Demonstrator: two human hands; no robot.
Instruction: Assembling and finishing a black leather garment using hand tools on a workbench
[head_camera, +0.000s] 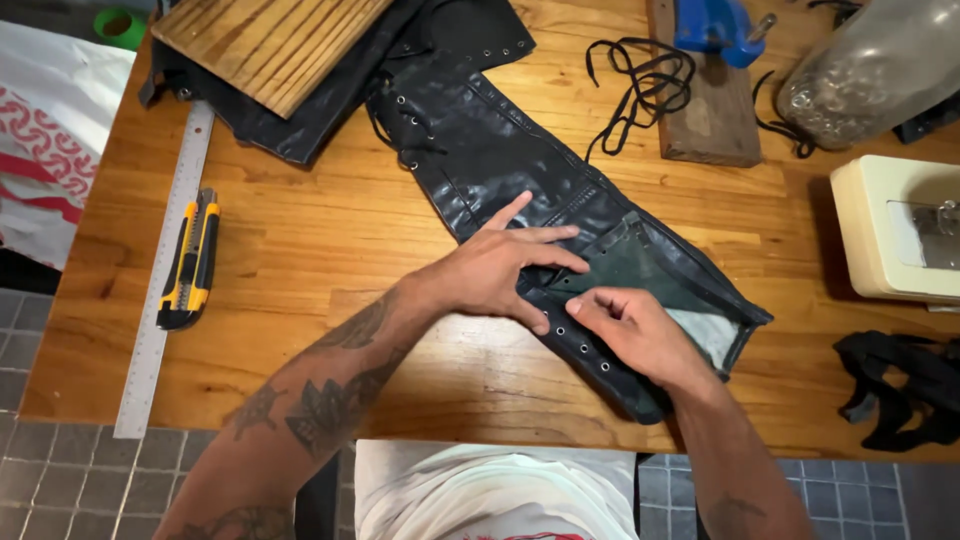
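A wide wooden bench (330, 240) carries everything here. Across its middle a long black leather garment (480, 150) with eyelets along its edge runs diagonally from the upper left down to the lower right, its far end tucked under a slatted wooden board (265, 40). At the near end a flap is turned back, showing green lining (625, 265). The left hand (495, 270) lies flat on the leather, fingers (545, 235) spread and released, pressing the garment to the bench. The right hand (635, 325) is just beside it, its fingers pinching the folded edge by the eyelets. Well to the left lie a steel ruler (165, 270) and a yellow utility knife (192, 260); a black lace (640, 85) is coiled farther back.
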